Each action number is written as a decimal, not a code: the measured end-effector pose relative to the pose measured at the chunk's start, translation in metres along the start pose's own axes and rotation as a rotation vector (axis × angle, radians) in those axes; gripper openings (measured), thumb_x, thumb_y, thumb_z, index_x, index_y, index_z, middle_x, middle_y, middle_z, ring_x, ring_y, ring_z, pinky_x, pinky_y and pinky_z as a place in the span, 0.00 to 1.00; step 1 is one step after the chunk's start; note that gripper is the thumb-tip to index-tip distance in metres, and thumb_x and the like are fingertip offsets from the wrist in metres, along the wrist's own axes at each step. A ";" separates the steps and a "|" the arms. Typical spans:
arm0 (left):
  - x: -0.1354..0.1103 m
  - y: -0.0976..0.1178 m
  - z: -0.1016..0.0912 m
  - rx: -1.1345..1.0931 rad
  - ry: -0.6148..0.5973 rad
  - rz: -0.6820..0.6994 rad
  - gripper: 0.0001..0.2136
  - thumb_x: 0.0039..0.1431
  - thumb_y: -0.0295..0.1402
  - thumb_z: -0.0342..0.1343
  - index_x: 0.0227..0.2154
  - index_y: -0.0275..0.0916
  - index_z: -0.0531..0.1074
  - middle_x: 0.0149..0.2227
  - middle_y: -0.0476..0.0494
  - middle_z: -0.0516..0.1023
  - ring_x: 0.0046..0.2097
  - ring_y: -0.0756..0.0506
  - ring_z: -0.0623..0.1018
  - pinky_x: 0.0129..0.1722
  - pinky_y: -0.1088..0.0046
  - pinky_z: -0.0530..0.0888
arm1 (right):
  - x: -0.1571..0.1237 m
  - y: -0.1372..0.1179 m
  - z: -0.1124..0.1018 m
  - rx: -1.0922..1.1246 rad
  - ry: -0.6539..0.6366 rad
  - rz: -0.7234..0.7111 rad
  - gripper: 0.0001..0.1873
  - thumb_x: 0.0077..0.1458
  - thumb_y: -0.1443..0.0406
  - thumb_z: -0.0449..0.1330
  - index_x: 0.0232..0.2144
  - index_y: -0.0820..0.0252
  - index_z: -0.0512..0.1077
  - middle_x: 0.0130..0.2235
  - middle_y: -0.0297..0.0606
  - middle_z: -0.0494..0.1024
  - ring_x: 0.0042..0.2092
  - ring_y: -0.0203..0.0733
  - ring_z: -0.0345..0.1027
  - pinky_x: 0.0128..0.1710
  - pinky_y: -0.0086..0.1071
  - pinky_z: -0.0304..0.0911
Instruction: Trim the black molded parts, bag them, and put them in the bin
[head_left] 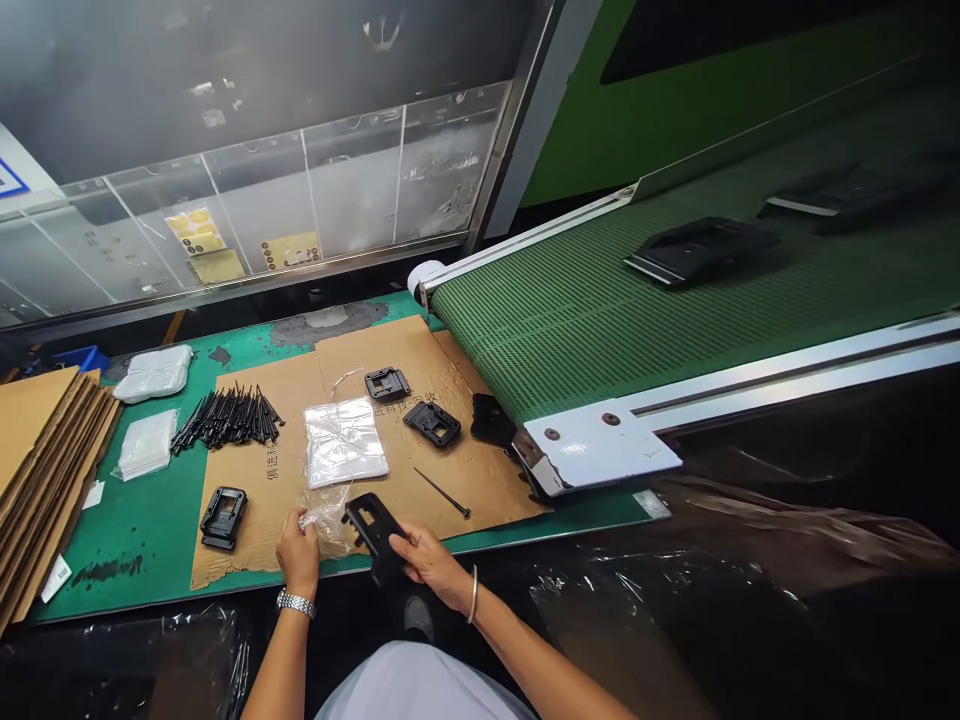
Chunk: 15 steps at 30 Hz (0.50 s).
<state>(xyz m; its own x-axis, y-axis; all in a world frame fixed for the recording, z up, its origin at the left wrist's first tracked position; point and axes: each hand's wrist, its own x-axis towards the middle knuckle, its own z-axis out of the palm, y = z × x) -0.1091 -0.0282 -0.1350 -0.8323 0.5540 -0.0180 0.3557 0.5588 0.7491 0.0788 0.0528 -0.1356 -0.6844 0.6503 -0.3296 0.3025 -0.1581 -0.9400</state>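
My right hand (426, 560) grips a black plastic frame-shaped part (377, 530) with a window in it, held above the table's front edge. Close to its left, my left hand (298, 548) is closed on a clear plastic bag (330, 518); the bag's open end reaches toward the black part. Just beyond lies a stack of clear bags (345, 442) on the cardboard sheet (300, 385). Similar black parts rest on the cardboard: one at the left (223, 518), two near the back (388, 383) (433, 424). A single black cable tie-like strip (442, 493) lies to the right.
A heap of black thin strips (227, 416) and two white bag bundles (154, 373) (146, 444) lie on the green tabletop (150, 540). Stacked cardboard (52, 470) stands at left. A green conveyor belt (555, 320) slopes up right, carrying black parts (701, 248).
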 end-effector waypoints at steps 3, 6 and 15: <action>0.002 0.001 0.001 -0.075 -0.120 0.008 0.09 0.44 0.30 0.52 0.30 0.39 0.73 0.17 0.51 0.68 0.21 0.48 0.68 0.25 0.74 0.61 | -0.008 -0.005 0.009 0.268 -0.342 0.076 0.28 0.40 0.43 0.55 0.29 0.64 0.68 0.20 0.26 0.62 0.15 0.24 0.47 0.12 0.20 0.45; 0.001 -0.001 -0.003 -0.161 -0.266 0.053 0.11 0.45 0.35 0.53 0.32 0.37 0.74 0.19 0.50 0.72 0.23 0.47 0.70 0.25 0.74 0.64 | -0.002 -0.001 0.018 0.262 -0.308 0.124 0.27 0.37 0.44 0.57 0.25 0.63 0.67 0.18 0.25 0.60 0.14 0.22 0.46 0.11 0.19 0.44; -0.032 0.000 -0.009 -0.151 -0.126 0.101 0.08 0.45 0.32 0.54 0.30 0.39 0.72 0.28 0.43 0.72 0.32 0.42 0.71 0.36 0.67 0.65 | 0.013 0.016 0.039 0.010 0.116 0.015 0.16 0.50 0.54 0.50 0.29 0.61 0.66 0.21 0.28 0.64 0.18 0.30 0.60 0.17 0.23 0.52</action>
<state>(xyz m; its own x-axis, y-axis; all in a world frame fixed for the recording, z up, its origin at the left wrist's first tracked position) -0.0858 -0.0513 -0.1288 -0.7325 0.6807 -0.0137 0.3590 0.4033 0.8417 0.0492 0.0299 -0.1586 -0.5983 0.7294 -0.3318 0.3054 -0.1752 -0.9360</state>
